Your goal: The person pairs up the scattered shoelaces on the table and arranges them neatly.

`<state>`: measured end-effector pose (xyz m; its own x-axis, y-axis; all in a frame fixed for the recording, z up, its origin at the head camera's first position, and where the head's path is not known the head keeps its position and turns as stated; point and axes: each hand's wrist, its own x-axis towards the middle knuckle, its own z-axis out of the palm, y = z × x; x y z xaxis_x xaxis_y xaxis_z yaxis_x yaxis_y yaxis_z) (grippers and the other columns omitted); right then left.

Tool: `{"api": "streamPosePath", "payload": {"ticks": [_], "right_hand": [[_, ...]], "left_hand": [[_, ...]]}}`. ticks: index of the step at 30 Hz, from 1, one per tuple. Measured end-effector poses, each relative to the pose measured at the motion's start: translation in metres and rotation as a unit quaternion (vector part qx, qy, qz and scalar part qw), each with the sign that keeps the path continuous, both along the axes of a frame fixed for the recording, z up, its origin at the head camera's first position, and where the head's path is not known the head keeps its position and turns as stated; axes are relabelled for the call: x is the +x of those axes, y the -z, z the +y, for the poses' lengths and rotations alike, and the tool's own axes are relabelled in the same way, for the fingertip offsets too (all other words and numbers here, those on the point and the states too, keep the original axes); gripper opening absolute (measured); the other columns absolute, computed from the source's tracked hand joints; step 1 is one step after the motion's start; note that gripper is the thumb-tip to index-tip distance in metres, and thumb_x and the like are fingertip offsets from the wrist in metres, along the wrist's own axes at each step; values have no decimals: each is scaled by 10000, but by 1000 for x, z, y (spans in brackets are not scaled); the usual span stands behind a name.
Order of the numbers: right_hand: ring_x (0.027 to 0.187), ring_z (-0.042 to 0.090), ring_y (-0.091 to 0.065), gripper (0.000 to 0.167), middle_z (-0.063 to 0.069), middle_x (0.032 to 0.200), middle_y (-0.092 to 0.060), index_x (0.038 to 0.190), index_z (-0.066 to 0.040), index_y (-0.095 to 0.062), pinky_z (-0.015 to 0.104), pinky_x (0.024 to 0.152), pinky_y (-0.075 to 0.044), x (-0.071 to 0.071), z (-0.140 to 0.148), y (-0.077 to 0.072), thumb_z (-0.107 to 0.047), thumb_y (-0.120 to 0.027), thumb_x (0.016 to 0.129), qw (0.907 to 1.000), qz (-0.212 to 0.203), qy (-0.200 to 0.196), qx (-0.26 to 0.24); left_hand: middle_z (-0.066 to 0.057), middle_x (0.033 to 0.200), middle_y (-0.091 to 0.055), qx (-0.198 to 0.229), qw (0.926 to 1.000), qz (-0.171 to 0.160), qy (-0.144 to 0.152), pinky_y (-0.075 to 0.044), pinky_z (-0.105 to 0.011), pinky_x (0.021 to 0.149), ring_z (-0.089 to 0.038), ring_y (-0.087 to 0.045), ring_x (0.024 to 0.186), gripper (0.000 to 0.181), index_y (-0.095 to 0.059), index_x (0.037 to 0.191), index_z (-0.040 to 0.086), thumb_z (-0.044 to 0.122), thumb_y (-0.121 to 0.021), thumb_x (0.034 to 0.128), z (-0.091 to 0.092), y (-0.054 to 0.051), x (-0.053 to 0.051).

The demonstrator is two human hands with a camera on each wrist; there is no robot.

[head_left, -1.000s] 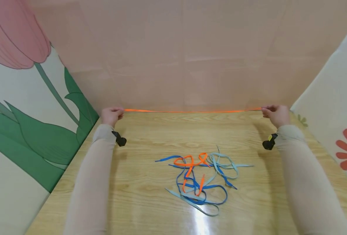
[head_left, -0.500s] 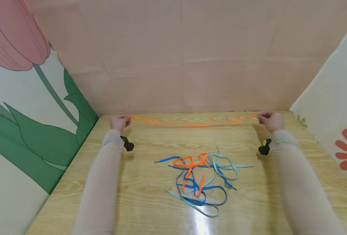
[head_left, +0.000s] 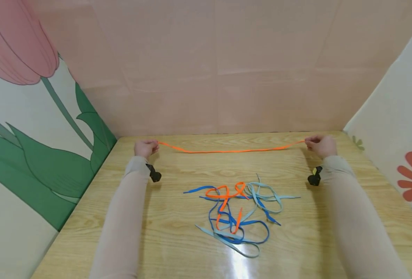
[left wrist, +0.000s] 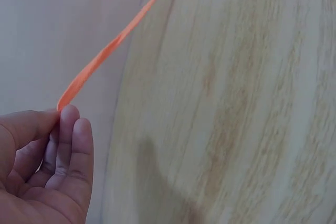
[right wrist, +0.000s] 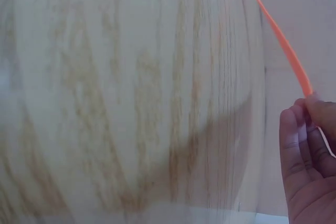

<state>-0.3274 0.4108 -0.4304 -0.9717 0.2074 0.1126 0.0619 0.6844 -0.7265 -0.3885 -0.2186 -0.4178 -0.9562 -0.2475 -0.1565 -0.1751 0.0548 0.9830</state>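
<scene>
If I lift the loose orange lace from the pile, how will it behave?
Probably floppy: the loose orange lace curls into loops. Likely light, being thin and flat. It may drag the blue laces, since they cross.

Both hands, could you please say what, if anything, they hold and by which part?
An orange lace, pinched at or near its two ends by the left hand and the right hand.

Showed bright, even light in head view | glared white on table (head_left: 178,261) toward near edge, mid-width | cast soft shadows (head_left: 322,232) inward of both sleeves (head_left: 120,221) | read dimmer, greyer in both wrist views | blurred wood grain (left wrist: 231,103), bowed table's far edge there
</scene>
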Motion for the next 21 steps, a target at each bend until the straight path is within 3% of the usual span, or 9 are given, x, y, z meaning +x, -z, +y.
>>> {"api": "streamPosePath", "payload": {"ticks": [5, 7, 13, 16, 21], "right_hand": [[588, -52, -511, 338, -52, 742, -710, 1102, 58, -672, 178, 543, -424, 0, 2, 1, -241, -586, 968, 9978, -256, 156, 591], [588, -24, -513, 315, -16, 744, -719, 1102, 57, -673, 209, 537, -412, 2, 2, 1, -215, -593, 964, 9976, -329, 173, 588], [613, -35, -510, 270, 109, 866, -737, 1103, 68, -670, 212, 555, -426, 2, 5, 4, -141, -581, 959, 9963, -500, 129, 685], [604, -53, -532, 273, 115, 865, -737, 1115, 96, -654, 195, 558, -456, 0, 8, 7, -111, -574, 955, 9970, -605, 112, 470], [572, -62, -566, 278, -2, 765, -714, 1128, 144, -628, 167, 543, -491, -2, 9, 9, -56, -571, 942, 9971, -741, 132, 63]], "left_hand": [[84, 627, -622, -311, 9993, -179, 140, -564, -260, 791, -25, -624, 600, 292, -622, 1200, -98, 4, -597, 927, -4, 6, -1], [67, 626, -627, -426, 9984, -304, 197, -565, -272, 798, -42, -627, 613, 293, -621, 1207, -92, 15, -587, 936, -4, 8, 0], [19, 638, -655, -176, 9975, -657, 191, -566, -242, 694, -69, -634, 608, 304, -619, 1222, -74, -11, -580, 928, -4, 12, 2], [5, 624, -655, -66, 9971, -725, 241, -557, -218, 625, -64, -628, 569, 321, -595, 1243, -89, -26, -564, 930, -5, 15, 2], [-1, 618, -646, -95, 9960, -828, 325, -553, -196, 607, -54, -627, 557, 336, -560, 1273, -106, -39, -528, 945, -7, 18, 2]]}}
